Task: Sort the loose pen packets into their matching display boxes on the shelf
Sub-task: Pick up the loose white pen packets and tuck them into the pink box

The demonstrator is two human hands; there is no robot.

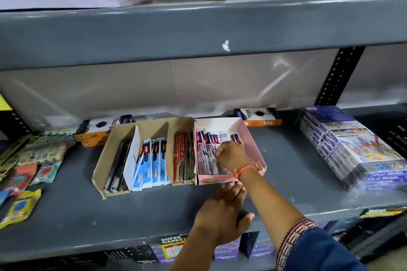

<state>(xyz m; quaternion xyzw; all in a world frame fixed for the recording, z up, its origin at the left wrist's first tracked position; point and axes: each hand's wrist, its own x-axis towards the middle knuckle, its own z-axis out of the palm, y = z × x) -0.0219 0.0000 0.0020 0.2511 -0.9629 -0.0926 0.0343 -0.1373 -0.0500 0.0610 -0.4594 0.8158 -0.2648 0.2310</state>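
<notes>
I see a pink display box (253, 138) on the grey shelf (66, 215), packed with purple-and-white pen packets (208, 147) standing on edge. Touching its left side, a brown cardboard display box (103, 160) holds black, blue-and-white (149, 160) and red packets (179, 158) in separate compartments.

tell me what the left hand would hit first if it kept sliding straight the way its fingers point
Probably the pink box: the left hand lies flat on the shelf, fingertips almost at the box's front wall, though the gap is hard to judge.

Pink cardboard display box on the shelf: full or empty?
Partly full. The pink cardboard display box holds purple-and-white pen packets along its left side; its back right shows bare wall.
</notes>
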